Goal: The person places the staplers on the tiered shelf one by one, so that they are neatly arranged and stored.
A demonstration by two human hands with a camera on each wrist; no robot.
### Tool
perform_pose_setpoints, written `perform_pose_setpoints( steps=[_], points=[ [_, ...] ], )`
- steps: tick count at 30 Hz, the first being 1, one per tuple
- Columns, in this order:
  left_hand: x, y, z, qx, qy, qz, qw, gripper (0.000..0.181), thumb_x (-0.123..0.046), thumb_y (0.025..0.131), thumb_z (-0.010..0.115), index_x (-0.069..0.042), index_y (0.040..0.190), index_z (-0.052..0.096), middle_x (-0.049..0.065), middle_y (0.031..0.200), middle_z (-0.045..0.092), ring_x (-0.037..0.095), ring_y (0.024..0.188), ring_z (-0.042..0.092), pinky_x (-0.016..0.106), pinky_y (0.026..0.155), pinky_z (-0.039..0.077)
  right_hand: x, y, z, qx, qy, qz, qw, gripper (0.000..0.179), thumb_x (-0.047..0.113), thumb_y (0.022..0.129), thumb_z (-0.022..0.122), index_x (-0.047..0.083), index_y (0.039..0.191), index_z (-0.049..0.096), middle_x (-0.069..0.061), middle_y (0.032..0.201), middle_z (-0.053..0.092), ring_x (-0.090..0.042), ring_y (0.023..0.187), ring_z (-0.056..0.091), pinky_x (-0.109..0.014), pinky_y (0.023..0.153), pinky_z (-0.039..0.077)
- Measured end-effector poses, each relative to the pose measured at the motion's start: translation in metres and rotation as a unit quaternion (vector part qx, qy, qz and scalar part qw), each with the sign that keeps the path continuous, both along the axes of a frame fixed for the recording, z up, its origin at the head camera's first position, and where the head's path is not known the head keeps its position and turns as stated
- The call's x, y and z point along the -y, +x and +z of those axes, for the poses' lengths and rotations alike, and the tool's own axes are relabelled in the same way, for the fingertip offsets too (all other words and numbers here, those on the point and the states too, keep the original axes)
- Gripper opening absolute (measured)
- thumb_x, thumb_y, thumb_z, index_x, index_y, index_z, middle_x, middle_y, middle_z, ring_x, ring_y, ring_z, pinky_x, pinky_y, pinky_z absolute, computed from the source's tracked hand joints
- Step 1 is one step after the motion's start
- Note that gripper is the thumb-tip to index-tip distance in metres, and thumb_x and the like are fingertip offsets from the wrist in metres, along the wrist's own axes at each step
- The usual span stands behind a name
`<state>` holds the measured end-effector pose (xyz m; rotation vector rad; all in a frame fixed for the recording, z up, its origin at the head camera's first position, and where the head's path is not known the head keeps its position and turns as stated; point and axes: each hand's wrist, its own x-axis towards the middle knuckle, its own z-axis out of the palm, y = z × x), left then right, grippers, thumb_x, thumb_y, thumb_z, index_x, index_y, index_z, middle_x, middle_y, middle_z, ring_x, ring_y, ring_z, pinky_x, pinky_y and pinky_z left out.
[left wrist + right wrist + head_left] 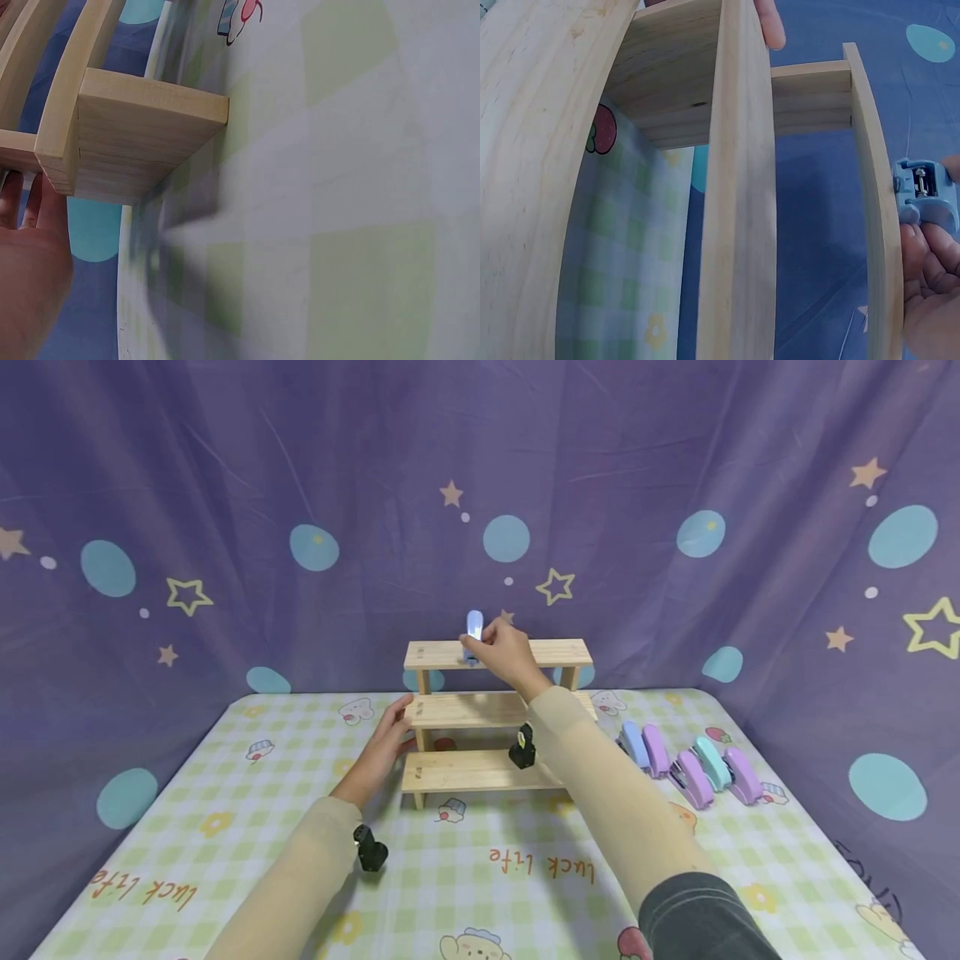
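A three-tier wooden shelf (480, 770) stands on the table. At its top board (551, 652), my right hand (510, 653) pinches a light blue stapler (474, 627) between thumb and fingers. The stapler stands upright there, its end right at the board's surface. In the right wrist view, the stapler (926, 193) shows its metal inner parts beside the board edge. My left hand (384, 745) grips the left end of the middle board (465, 710). One left fingertip (771, 26) shows along that board in the right wrist view.
Right of the shelf, several staplers lie in a cluster: a blue one (634, 743), purple ones such as the nearest (693, 781), and a teal one (712, 762). A checked cloth (247, 827) covers the table. Behind hangs a purple patterned curtain (390, 460).
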<state>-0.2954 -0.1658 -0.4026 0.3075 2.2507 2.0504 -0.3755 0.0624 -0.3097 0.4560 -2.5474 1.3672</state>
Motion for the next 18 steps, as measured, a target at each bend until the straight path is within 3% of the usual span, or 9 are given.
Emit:
perform_pose_setpoints(
  steps=[5, 12, 18],
  points=[
    [0.004, -0.014, -0.021, -0.019, -0.011, 0.009, 0.9997, 0.054, -0.026, 0.110, 0.032, -0.016, 0.161, 0.017, 0.016, 0.161, 0.019, 0.034, 0.145, 0.027, 0.052, 0.117, 0.028, 0.002, -0.002, -0.002, -0.008, -0.002, -0.015, 0.9998, 0.036, 0.042, 0.096, 0.068, 0.008, 0.097, 0.057, -0.006, 0.085, 0.061, -0.017, 0.069, 0.052, -0.030, 0.063, 0.044],
    [0.007, -0.010, -0.024, -0.017, -0.030, 0.003, 0.9994, 0.053, -0.029, 0.111, 0.030, -0.019, 0.161, 0.016, 0.013, 0.164, 0.015, 0.034, 0.146, 0.026, 0.053, 0.117, 0.028, 0.003, -0.001, -0.006, 0.009, -0.008, -0.027, 0.9996, 0.038, 0.045, 0.095, 0.068, 0.009, 0.096, 0.055, -0.005, 0.082, 0.059, -0.016, 0.068, 0.051, -0.030, 0.065, 0.044],
    [0.006, -0.013, -0.023, -0.018, -0.029, 0.013, 0.9993, 0.054, -0.029, 0.110, 0.032, -0.020, 0.161, 0.017, 0.013, 0.164, 0.016, 0.032, 0.146, 0.025, 0.053, 0.118, 0.026, 0.003, -0.003, -0.004, 0.003, -0.016, -0.021, 0.9996, 0.039, 0.046, 0.094, 0.069, 0.009, 0.098, 0.056, -0.005, 0.083, 0.060, -0.017, 0.070, 0.052, -0.031, 0.069, 0.046]
  ],
)
